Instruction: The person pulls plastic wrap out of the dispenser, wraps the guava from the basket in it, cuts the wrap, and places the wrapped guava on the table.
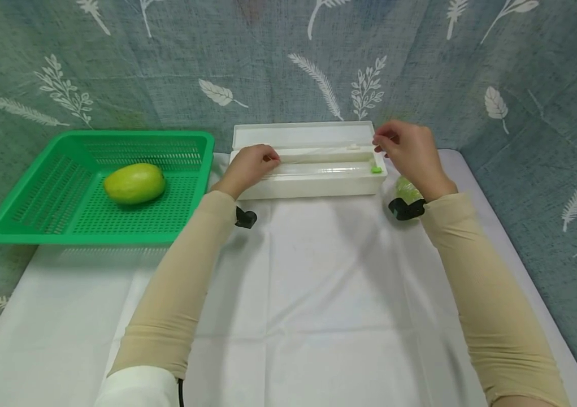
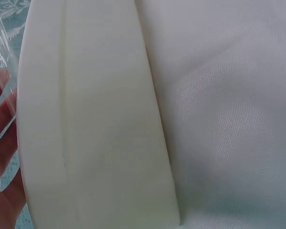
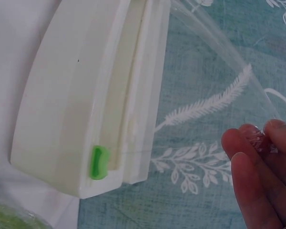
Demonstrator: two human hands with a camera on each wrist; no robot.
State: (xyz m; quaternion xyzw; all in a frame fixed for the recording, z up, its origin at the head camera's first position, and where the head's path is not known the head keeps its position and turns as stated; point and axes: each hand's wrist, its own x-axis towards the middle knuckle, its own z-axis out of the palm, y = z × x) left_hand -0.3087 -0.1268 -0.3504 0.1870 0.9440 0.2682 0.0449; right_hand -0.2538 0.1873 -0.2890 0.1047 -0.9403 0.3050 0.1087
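A white cling film dispenser (image 1: 313, 185) stands at the back of the table with its lid (image 1: 300, 135) raised. Inside lies a clear roll, and a green slider (image 3: 99, 162) sits at its right end. My right hand (image 1: 410, 155) pinches a bunched corner of cling film (image 3: 229, 57), which stretches in a clear sheet from the dispenser. At the dispenser's left end, my left hand (image 1: 251, 167) pinches the film's other side between thumb and fingers. In the left wrist view, clear film (image 2: 2, 52) runs down to the fingertips, and the dispenser partly hides that hand.
A green plastic basket (image 1: 194, 186) stands at the left with a yellow-green oval fruit (image 1: 134, 183) in it. Near my right wrist lies a film-wrapped green item (image 1: 407, 189), partly hidden by the wrist camera. A patterned curtain (image 1: 268, 68) hangs right behind the white-covered table (image 1: 319, 294).
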